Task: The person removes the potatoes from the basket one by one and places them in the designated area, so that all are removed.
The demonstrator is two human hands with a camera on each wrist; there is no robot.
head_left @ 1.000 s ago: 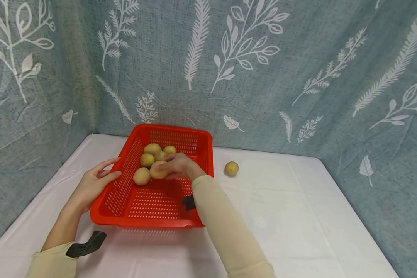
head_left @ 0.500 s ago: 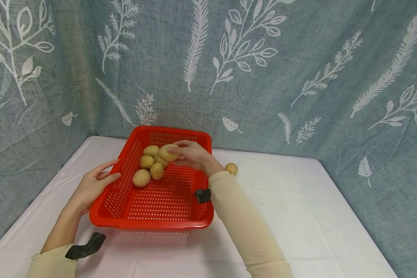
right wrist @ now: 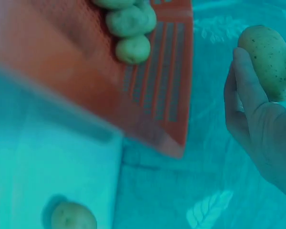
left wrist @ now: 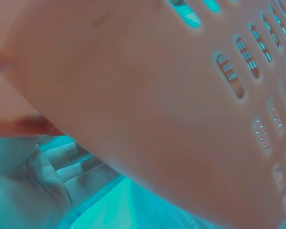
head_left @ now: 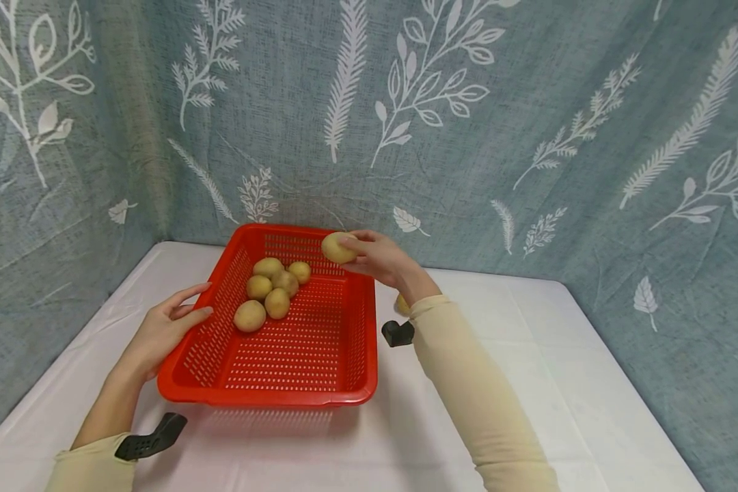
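Note:
A yellowish potato [head_left: 337,247] is pinched between the thumb and fingers of my right hand [head_left: 383,258], raised over the back right corner of a red slotted basket [head_left: 270,395]. In the right wrist view the held potato [right wrist: 267,62] shows dark specks. Inside the basket, several more potatoes [head_left: 277,303] lie grouped toward the back left. My left hand [head_left: 158,333] rests at the basket's left rim, thumb and index fingertips touching it. Its other fingers [left wrist: 76,167] stretch out straight behind the basket wall in the left wrist view.
A single potato [head_left: 402,305] lies on the white-covered table [head_left: 504,383] right of the basket, partly hidden by my right wrist. A blue-grey curtain [head_left: 443,184] with white leaf prints hangs behind and at the left. Black wrist mounts [head_left: 152,437] jut out from both sleeves.
My right hand has lifted a potato from the group in the basket and carried it up and to the right, to the back right rim. My left hand has stayed in place.

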